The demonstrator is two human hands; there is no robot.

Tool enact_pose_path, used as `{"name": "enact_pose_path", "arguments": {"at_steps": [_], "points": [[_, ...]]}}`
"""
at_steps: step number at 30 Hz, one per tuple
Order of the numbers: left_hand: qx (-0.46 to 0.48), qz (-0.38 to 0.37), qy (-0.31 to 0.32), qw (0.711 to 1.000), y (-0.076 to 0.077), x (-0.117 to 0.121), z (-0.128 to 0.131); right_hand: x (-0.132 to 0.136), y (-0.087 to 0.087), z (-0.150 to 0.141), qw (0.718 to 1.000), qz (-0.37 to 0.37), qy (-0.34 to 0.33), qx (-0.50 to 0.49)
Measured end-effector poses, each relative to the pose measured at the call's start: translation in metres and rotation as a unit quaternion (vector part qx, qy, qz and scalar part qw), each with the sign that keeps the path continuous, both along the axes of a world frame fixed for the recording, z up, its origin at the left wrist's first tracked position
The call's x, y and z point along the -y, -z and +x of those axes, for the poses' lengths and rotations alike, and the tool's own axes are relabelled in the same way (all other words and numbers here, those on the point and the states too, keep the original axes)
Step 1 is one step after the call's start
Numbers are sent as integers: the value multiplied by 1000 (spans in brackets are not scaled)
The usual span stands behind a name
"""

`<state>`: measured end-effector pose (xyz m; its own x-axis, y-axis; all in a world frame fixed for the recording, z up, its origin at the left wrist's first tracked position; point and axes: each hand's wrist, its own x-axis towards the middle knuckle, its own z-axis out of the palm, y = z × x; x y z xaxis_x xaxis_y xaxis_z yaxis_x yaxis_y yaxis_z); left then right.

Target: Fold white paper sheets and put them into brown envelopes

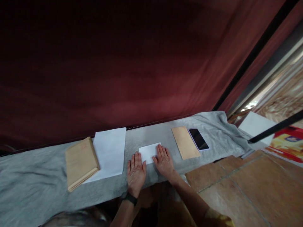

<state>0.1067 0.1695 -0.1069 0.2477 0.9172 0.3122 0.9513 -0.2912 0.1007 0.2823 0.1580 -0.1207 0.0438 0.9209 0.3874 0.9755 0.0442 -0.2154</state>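
A small white piece of paper (pixel 149 153), perhaps folded, lies on the grey cloth between my hands. Flat at its left edge rests my left hand (pixel 136 172), fingers stretched out and a dark band on the wrist. My right hand (pixel 163 161) lies spread over the paper's right edge, palm down. Neither hand grips anything. To the right is a brown envelope (pixel 185 142). On the left, larger white sheets (pixel 111 153) lie partly under a stack of brown envelopes (pixel 81 162).
A phone (pixel 199 139) with a dark screen lies beside the single envelope. Grey cloth (pixel 42 179) covers the long narrow surface. Behind it hangs a dark red curtain (pixel 118 78). At right are a tiled floor (pixel 246 186), dark poles and a red box (pixel 288 143).
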Motion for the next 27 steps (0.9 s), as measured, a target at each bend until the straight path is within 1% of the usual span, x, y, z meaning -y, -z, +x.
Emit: {"name": "enact_pose_path", "arguments": {"at_steps": [6,10,11,13,15,17,20,22,24,27], "points": [[-19,-20,-21,999,-3,3,1,5,6,8,1000,26,7,16],[-3,-4,-28,1000,-9,10,6,5,8,9,999,30,7,23],[0,2,-17,1000,-11,12,8,5,8,9,999,30,7,26],[-2,8,30,1000,-13,17,11,6,9,9,999,28,4,32],[-14,2,83,996,-12,22,12,6,10,10,999,28,-1,37],[-28,-6,108,994,-9,25,12,6,10,11,999,31,-6,37],[-43,-10,108,993,-5,28,11,4,8,10,999,36,-2,28],[-49,-9,106,993,-3,28,11,-1,4,4,999,30,1,20],[-50,-7,105,993,-2,28,12,-7,-2,-5,1000,12,-18,15],[-45,4,107,993,3,28,11,-17,-8,-17,997,-26,-68,15]]}}
